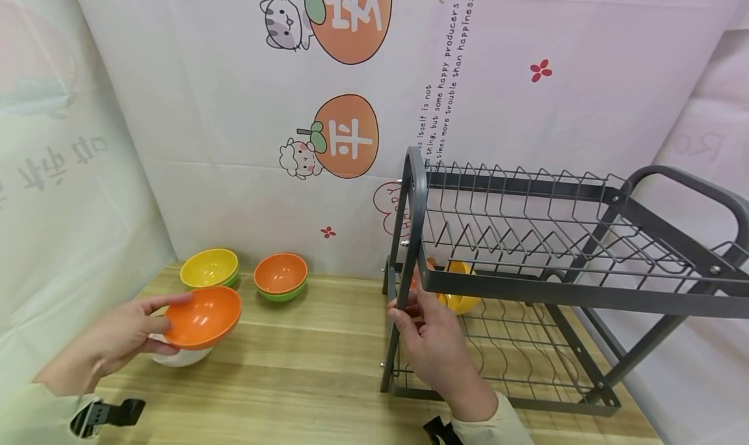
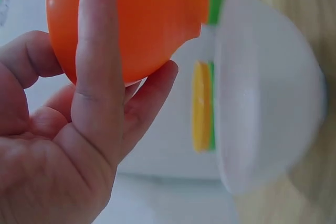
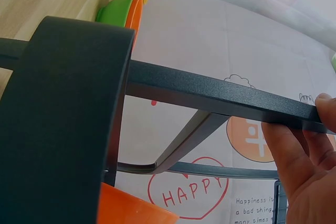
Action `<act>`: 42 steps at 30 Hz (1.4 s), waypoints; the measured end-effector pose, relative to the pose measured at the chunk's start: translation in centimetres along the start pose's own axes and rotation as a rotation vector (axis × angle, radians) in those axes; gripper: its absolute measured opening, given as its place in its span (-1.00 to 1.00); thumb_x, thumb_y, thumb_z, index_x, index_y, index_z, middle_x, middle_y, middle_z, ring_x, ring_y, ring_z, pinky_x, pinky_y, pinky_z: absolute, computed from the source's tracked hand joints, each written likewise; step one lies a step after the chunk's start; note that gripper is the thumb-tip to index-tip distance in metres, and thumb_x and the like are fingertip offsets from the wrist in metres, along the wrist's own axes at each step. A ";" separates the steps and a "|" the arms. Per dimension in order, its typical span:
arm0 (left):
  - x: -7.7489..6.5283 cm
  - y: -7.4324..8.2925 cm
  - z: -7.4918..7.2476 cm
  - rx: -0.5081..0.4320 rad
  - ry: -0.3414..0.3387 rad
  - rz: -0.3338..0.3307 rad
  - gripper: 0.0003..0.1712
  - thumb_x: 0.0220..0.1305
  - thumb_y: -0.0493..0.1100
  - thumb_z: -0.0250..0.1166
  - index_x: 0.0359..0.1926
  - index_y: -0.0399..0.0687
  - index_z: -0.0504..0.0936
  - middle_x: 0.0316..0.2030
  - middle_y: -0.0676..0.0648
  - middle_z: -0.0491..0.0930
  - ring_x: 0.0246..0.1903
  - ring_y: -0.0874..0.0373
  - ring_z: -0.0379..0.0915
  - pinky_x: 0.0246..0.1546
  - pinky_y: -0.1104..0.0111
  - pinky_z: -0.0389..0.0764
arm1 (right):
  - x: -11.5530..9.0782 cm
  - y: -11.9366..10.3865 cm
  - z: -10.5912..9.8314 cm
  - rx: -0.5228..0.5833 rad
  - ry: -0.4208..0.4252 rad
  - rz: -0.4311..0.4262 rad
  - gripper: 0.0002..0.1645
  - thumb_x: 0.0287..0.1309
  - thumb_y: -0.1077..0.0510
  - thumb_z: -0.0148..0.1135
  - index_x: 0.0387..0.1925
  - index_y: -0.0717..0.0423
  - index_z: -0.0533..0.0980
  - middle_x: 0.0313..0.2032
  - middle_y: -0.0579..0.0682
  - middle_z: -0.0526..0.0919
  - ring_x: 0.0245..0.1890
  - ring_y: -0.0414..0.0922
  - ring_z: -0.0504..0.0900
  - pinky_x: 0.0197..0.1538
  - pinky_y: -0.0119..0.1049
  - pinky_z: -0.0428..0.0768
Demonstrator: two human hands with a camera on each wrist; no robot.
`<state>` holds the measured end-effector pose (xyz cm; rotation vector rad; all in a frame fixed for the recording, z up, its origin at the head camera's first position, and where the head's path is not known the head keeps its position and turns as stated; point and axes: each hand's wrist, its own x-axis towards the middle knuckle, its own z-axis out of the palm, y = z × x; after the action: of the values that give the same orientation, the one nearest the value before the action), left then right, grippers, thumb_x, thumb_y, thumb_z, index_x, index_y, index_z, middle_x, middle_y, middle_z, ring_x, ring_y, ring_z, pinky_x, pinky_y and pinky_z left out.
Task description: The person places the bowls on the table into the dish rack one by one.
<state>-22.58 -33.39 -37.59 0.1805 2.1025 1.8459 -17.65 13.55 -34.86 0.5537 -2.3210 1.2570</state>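
My left hand (image 1: 125, 331) holds an orange bowl (image 1: 205, 318) by its side, tilted with its inside showing in the head view. A white bowl (image 1: 180, 358) sits on the table beneath it, partly covered by the orange bowl. In the left wrist view, fingers (image 2: 97, 51) lie along the orange bowl's outer wall, and the white bowl (image 2: 268, 98) is beside it. My right hand (image 1: 439, 344) grips the left front post of a dark two-tier dish rack (image 1: 562, 290). Its thumb and fingers pinch the bar (image 3: 220, 95) in the right wrist view.
Behind the left hand, a yellow bowl (image 1: 209, 267) and another orange bowl (image 1: 281, 272) each sit in a green bowl. Inside the rack's lower tier are a yellow bowl (image 1: 459, 300) and something orange, partly hidden. A printed cloth (image 1: 246, 107) hangs behind the wooden table (image 1: 304, 380).
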 end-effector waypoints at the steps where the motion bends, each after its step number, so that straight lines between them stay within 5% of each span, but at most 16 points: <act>1: 0.0 0.3 0.3 -0.004 -0.009 0.009 -0.36 0.32 -0.50 0.04 0.43 -0.39 0.25 0.32 -0.67 -0.15 -0.18 -0.17 0.61 -0.24 0.08 0.72 | 0.0 0.0 0.0 0.001 0.000 -0.003 -0.81 0.33 0.25 0.26 -0.06 0.02 0.55 -0.24 -0.24 0.58 -0.41 -0.24 0.55 -0.50 -0.34 0.57; 11: 0.1 2.5 5.8 -0.004 -0.023 0.065 -0.32 0.19 -0.51 0.07 0.38 -0.47 0.26 0.31 -0.59 0.04 -0.25 -0.15 0.61 -0.31 0.07 0.73 | 0.1 0.0 0.0 0.013 0.001 0.023 -0.82 0.32 0.23 0.28 -0.07 -0.01 0.56 -0.24 -0.21 0.59 -0.34 -0.24 0.59 -0.43 -0.32 0.62; 15: 0.2 2.7 8.6 -0.056 -0.079 0.081 -0.26 0.15 -0.52 0.07 0.40 -0.51 0.18 0.35 -0.57 -0.01 -0.26 -0.16 0.61 -0.32 0.08 0.73 | 0.1 0.0 0.0 0.014 0.003 0.019 -0.79 0.32 0.24 0.28 -0.05 0.00 0.56 -0.24 -0.22 0.59 -0.35 -0.24 0.58 -0.44 -0.32 0.61; 27: 0.3 3.8 15.6 -0.142 -0.191 0.103 -0.24 0.09 -0.52 0.14 0.38 -0.49 0.25 0.19 -0.39 0.38 -0.28 -0.22 0.62 -0.37 0.04 0.73 | 0.0 0.1 0.1 0.003 0.009 -0.002 -0.84 0.32 0.25 0.27 -0.10 -0.01 0.56 -0.26 -0.23 0.58 -0.43 -0.22 0.53 -0.50 -0.33 0.57; 34: 0.2 3.7 18.5 -0.162 -0.219 0.088 -0.24 0.04 -0.52 0.16 0.36 -0.48 0.30 0.26 -0.33 0.33 -0.30 -0.17 0.60 -0.42 0.09 0.74 | -0.2 0.1 0.1 -0.011 0.006 -0.003 -0.34 0.31 0.26 0.28 0.40 0.01 0.32 -0.21 -0.22 0.60 -0.33 -0.24 0.59 -0.39 -0.33 0.64; 37: 0.3 3.5 19.3 -0.170 -0.224 0.088 -0.24 0.02 -0.53 0.15 0.35 -0.46 0.34 0.29 -0.31 0.29 -0.29 -0.16 0.59 -0.44 0.10 0.74 | -0.3 0.1 0.1 -0.009 0.005 -0.005 -0.26 0.33 0.25 0.27 0.46 -0.04 0.24 -0.21 -0.20 0.60 -0.34 -0.24 0.58 -0.37 -0.33 0.65; 42: 0.3 3.6 20.3 -0.179 -0.228 0.087 -0.26 0.02 -0.53 0.14 0.33 -0.43 0.38 0.32 -0.28 0.28 -0.25 -0.15 0.58 -0.44 0.10 0.74 | -0.2 0.2 0.1 0.002 0.018 -0.007 -0.65 0.35 0.20 0.26 0.13 -0.03 0.51 -0.24 -0.20 0.62 -0.36 -0.23 0.57 -0.37 -0.33 0.66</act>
<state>-16.58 -13.71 -36.19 0.4226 1.7927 1.9491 -17.56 13.64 -35.14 0.5485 -2.3010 1.2562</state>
